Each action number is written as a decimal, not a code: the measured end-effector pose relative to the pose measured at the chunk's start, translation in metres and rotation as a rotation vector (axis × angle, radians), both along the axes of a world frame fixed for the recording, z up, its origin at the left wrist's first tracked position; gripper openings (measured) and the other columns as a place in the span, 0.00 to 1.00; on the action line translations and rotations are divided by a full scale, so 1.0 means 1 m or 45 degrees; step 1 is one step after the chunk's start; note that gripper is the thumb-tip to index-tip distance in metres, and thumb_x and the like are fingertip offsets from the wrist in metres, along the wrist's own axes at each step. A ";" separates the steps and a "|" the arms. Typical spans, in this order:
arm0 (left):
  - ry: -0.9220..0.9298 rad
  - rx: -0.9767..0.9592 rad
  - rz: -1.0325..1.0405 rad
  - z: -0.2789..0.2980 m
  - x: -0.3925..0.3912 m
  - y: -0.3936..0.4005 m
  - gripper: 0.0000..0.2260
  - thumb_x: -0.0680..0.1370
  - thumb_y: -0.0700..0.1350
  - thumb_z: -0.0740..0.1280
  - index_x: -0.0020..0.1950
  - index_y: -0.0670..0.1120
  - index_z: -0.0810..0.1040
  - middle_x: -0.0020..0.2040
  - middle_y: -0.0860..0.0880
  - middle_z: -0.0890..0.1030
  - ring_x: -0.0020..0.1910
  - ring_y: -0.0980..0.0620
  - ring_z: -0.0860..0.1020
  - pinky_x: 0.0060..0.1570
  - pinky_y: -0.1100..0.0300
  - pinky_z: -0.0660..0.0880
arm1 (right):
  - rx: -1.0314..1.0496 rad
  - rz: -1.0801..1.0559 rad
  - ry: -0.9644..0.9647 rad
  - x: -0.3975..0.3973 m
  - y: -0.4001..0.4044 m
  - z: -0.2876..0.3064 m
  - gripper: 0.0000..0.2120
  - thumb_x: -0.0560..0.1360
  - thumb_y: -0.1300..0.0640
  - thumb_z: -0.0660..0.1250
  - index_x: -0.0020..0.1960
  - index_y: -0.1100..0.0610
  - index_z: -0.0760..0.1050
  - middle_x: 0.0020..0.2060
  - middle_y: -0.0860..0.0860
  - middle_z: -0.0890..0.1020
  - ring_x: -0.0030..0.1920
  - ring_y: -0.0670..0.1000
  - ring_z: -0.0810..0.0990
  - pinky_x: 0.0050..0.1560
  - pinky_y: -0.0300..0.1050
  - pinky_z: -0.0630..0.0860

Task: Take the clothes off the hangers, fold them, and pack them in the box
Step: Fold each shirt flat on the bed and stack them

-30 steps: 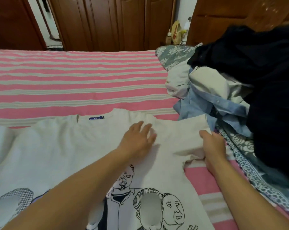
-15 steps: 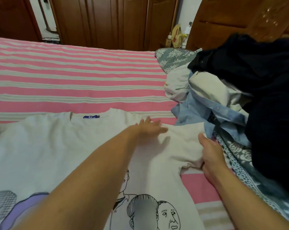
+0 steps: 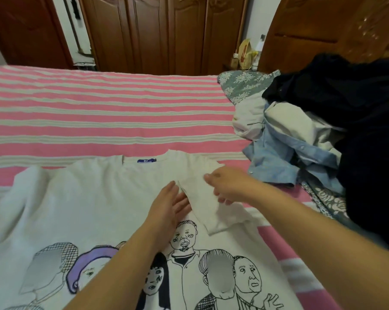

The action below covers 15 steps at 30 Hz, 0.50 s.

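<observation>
Since half a second ago, the right sleeve of the white cotton T-shirt with black line-drawn cartoon figures [image 3: 113, 204] has been folded inward across the chest, where before it was spread out toward the right edge of the frame.

Only one view is given, from the head camera. The shirt is laid face up on the pink and white striped bedsheet [image 3: 99, 104], filling the lower half of the frame, its collar and blue neck label just above centre. The folded sleeve [image 3: 208, 206] is seen slightly right of centre. The left hand [image 3: 168, 209] is laid flat on the chest of the shirt, fingers straight and together, touching the inner edge of the sleeve; nothing is gripped by it. The right hand [image 3: 228, 186] is held over the sleeve with fingers bent downward onto the cloth; whether the fabric is pinched or merely pressed cannot be told.

The sleeve fold appears to be the step in hand. It would be done well if the crease is pinned by the flat hand while the sleeve is smoothed down parallel to the side seam.

By count: one shirt laid out, two hands, and one heap of unfolded clothes [image 3: 318, 135] at the right of the frame, in which dark, light blue and cream garments can be made out. No hanger and no box are in view.
</observation>
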<state>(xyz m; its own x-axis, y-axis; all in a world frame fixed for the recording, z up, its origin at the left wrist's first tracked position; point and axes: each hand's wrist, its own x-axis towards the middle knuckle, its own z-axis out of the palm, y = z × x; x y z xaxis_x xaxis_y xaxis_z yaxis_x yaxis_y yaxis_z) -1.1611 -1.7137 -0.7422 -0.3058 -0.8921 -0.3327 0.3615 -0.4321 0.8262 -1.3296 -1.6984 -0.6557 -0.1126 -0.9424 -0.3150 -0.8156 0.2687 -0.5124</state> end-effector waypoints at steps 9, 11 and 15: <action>-0.659 -0.217 -0.469 0.005 -0.014 -0.019 0.26 0.82 0.50 0.67 0.79 0.53 0.65 0.73 0.50 0.74 0.66 0.46 0.77 0.71 0.49 0.71 | -0.253 0.144 0.164 -0.057 0.080 -0.083 0.32 0.72 0.41 0.72 0.73 0.41 0.67 0.70 0.42 0.59 0.71 0.47 0.61 0.71 0.48 0.66; -0.748 -0.240 -0.477 0.005 -0.020 -0.023 0.24 0.81 0.50 0.67 0.77 0.51 0.68 0.74 0.50 0.71 0.68 0.46 0.74 0.70 0.49 0.70 | -0.574 0.064 0.242 -0.060 0.085 -0.091 0.16 0.74 0.55 0.72 0.60 0.47 0.76 0.57 0.40 0.66 0.59 0.47 0.71 0.55 0.45 0.73; -0.826 -0.377 -0.430 -0.001 -0.021 -0.014 0.23 0.82 0.48 0.65 0.76 0.47 0.68 0.72 0.52 0.67 0.68 0.48 0.71 0.69 0.51 0.67 | -0.852 0.191 0.335 -0.062 0.102 -0.105 0.10 0.71 0.68 0.70 0.44 0.54 0.77 0.43 0.44 0.73 0.46 0.48 0.72 0.42 0.44 0.72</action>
<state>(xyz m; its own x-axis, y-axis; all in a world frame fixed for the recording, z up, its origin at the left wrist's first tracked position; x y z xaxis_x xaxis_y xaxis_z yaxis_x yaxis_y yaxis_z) -1.1822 -1.7275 -0.7431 -0.4018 -0.8650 -0.3006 -0.3439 -0.1617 0.9250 -1.3912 -1.5967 -0.7602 0.0398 -0.9348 0.3528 -0.9378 -0.1569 -0.3098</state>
